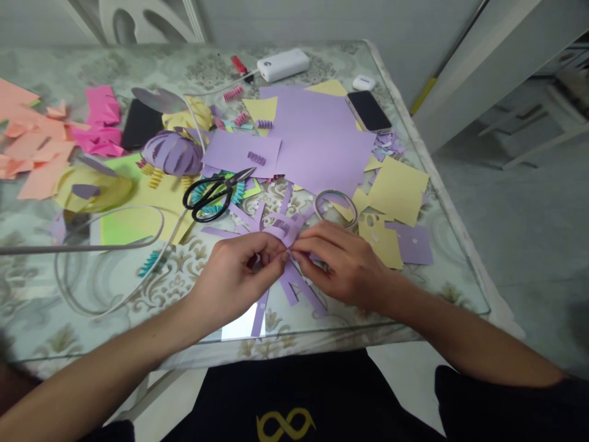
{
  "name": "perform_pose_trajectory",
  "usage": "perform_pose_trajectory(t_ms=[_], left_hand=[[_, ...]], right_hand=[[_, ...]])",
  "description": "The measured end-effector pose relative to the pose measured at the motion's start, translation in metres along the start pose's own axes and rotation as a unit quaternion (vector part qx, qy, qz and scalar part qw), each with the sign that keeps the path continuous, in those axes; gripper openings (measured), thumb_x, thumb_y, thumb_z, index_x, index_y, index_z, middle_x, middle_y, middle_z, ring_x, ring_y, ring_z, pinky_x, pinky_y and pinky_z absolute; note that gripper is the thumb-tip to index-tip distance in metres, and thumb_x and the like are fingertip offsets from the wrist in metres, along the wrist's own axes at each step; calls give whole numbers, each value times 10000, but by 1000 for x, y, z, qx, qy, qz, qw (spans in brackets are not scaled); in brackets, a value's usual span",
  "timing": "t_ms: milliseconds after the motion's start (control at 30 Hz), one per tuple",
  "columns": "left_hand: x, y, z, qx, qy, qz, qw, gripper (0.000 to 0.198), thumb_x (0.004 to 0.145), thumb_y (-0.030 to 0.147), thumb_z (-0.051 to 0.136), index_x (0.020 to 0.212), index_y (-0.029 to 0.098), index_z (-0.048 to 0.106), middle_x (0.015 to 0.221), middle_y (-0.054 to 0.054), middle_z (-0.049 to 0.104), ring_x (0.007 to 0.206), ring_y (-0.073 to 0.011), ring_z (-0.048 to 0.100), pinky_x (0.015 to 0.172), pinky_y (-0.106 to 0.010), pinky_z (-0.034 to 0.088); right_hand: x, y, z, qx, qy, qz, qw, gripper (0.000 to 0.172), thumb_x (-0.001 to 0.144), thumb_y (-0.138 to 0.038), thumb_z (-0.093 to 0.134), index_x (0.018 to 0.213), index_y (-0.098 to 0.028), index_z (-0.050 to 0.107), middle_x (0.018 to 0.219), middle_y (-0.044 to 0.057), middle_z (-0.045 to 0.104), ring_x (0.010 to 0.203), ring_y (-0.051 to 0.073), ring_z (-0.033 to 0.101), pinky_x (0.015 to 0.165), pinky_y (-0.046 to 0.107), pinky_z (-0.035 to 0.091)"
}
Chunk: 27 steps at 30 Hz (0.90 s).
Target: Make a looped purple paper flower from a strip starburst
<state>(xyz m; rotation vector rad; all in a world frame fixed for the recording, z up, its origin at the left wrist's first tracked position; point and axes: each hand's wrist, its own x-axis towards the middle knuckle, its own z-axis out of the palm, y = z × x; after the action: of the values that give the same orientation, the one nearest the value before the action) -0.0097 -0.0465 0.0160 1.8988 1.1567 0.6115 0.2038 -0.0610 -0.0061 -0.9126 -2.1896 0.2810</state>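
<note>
Both of my hands meet at a piece made of crossed purple paper strips (294,226), its loose ends fanning outward over the glass tabletop. My left hand (242,267) pinches it from the left with thumb and forefinger. From the other side, my right hand (345,261) grips a strip between its fingertips, which almost touch the left thumb. Some strips curl up into loops above the fingers. Just beyond my right hand lies a roll of tape (354,212). Black-handled scissors (216,195) rest past my left hand, over a coiled teal paper strip (238,191).
Large purple sheets (322,141) and yellow paper pieces (398,189) lie ahead. A phone (369,111) and a white power bank (283,65) sit farther back. Purple and yellow paper balls (172,152) stand left, near a looping white cable (159,224) and crumpled orange paper (41,144).
</note>
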Motion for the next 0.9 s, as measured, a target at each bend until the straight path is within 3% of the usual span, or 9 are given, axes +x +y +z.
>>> perform_pose_trajectory(t_ms=[900], left_hand=[[-2,0,0,2,-3,-1,1000,164,939,276,641,810,187,690,687,37,629,616,-97,527,564,-218,405]], right_hand=[[0,0,2,18,11,16,1000,97,973,-113,571,979,-158,656,903,86,710,850,197,675,802,359,603]])
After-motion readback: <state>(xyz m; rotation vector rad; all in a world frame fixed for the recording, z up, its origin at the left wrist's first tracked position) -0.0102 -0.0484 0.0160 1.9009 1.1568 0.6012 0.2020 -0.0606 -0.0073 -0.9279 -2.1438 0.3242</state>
